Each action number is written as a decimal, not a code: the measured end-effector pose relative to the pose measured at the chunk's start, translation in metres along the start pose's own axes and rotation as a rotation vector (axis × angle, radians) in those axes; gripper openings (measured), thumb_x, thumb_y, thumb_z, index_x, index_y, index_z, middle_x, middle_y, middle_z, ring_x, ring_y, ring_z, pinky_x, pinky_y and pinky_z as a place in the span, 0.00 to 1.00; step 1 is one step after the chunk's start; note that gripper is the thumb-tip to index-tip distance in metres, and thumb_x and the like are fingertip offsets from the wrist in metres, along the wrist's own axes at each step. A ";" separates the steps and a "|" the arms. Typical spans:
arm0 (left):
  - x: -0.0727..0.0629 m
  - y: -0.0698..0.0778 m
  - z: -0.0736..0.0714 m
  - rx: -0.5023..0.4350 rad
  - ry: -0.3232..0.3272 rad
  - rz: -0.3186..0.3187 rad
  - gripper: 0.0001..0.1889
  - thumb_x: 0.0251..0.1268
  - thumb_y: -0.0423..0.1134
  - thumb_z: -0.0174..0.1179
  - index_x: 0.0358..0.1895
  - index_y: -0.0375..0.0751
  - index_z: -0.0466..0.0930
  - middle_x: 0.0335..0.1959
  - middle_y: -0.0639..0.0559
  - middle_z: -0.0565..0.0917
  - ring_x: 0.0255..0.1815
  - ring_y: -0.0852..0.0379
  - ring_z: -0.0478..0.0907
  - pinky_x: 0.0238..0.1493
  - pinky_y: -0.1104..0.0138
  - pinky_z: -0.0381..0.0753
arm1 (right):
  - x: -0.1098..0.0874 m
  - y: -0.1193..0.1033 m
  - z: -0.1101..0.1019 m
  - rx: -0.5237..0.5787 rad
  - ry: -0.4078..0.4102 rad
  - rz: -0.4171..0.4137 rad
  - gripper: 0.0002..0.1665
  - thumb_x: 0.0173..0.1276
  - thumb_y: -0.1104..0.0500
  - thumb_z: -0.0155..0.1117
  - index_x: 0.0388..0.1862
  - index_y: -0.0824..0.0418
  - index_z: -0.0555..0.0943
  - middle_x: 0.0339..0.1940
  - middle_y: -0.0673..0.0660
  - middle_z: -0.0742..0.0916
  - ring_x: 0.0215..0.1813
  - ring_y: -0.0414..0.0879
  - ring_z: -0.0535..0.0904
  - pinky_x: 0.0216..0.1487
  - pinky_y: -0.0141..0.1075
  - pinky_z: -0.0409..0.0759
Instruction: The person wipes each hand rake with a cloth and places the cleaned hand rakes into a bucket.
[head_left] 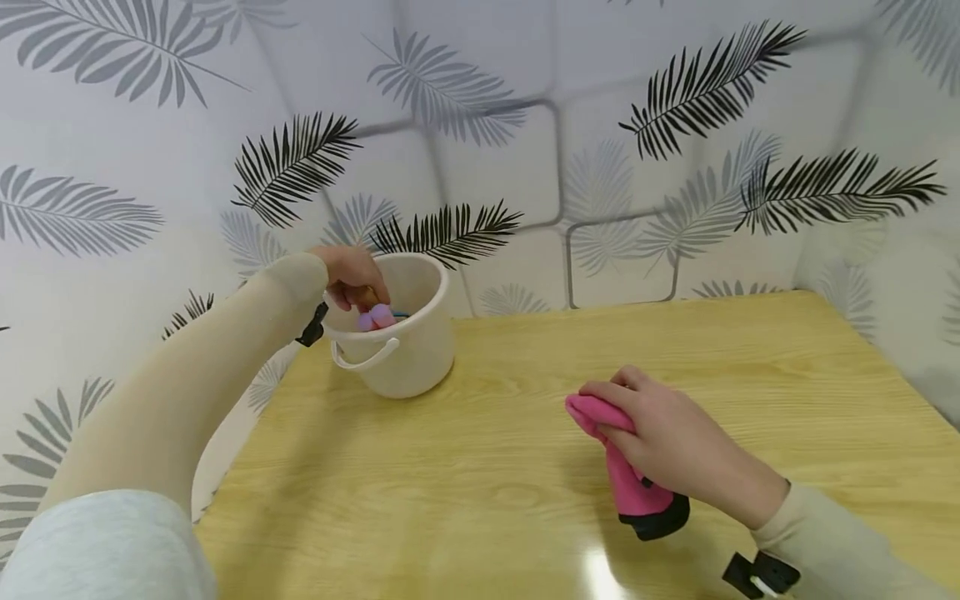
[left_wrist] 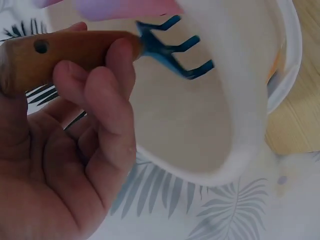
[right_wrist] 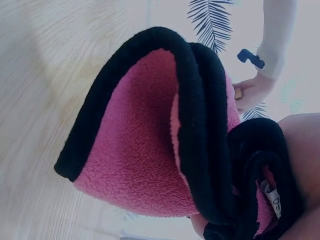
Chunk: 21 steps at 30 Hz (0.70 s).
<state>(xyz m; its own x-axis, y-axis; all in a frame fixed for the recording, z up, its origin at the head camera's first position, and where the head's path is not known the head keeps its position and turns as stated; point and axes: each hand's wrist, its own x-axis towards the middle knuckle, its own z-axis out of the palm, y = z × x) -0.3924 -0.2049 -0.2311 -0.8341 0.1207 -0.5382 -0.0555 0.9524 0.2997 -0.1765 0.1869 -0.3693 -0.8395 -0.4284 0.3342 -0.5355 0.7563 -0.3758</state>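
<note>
My left hand (head_left: 354, 273) reaches over the white bucket (head_left: 411, 354) at the back left of the table. Its fingers and thumb hold a small hand rake (left_wrist: 75, 47) by the wooden handle, and the blue tines (left_wrist: 172, 47) point into the bucket's mouth in the left wrist view. A pink and purple item (head_left: 378, 317) shows beside the rake, its kind unclear. Above the table's right side, my right hand (head_left: 667, 433) grips a folded pink cloth (head_left: 633, 483) with black edging. Close up in the right wrist view, the cloth (right_wrist: 135, 145) hangs in a loose fold.
Under both hands lies a light wood-grain table (head_left: 487, 467). The bucket's handle (head_left: 367, 358) hangs down its front side. Something orange (left_wrist: 274, 67) shows inside the rim. A wall with leaf patterns (head_left: 495, 167) stands right behind the table.
</note>
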 end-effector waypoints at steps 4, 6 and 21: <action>0.011 -0.009 0.009 0.040 -0.090 -0.055 0.17 0.65 0.44 0.61 0.17 0.50 0.75 0.12 0.59 0.68 0.16 0.65 0.65 0.23 0.72 0.76 | 0.001 0.000 0.002 0.003 0.004 0.003 0.21 0.67 0.57 0.69 0.59 0.50 0.82 0.44 0.53 0.81 0.34 0.41 0.77 0.32 0.35 0.77; 0.014 -0.011 0.013 0.049 -0.111 -0.073 0.17 0.66 0.45 0.59 0.17 0.51 0.75 0.13 0.59 0.70 0.16 0.65 0.66 0.22 0.72 0.76 | 0.001 0.001 0.003 -0.002 0.009 0.004 0.21 0.67 0.57 0.69 0.59 0.51 0.82 0.45 0.54 0.82 0.34 0.42 0.77 0.32 0.35 0.77; -0.013 -0.020 0.014 0.124 0.103 -0.041 0.28 0.77 0.60 0.41 0.39 0.38 0.80 0.32 0.43 0.81 0.27 0.54 0.78 0.29 0.67 0.81 | 0.048 0.037 0.015 -0.056 -0.115 0.113 0.17 0.69 0.57 0.64 0.56 0.53 0.82 0.38 0.56 0.80 0.34 0.47 0.74 0.30 0.38 0.75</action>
